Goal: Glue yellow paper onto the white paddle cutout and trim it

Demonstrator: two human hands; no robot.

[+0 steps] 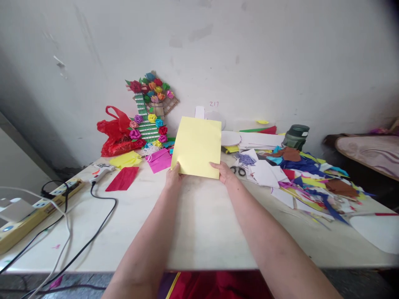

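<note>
Fingers of my left hand and right hand pinch a yellow sheet near its lower corners, thumbs on the face, parted only by its thickness. I hold it raised before me, at mid-width of the white table along the grey wall. Paper scraps crowd the right; a power strip lines the left edge. Scissors lie just beside my right hand. Between my forearms, bare tabletop reaches the near edge, leaving room to move.
</note>
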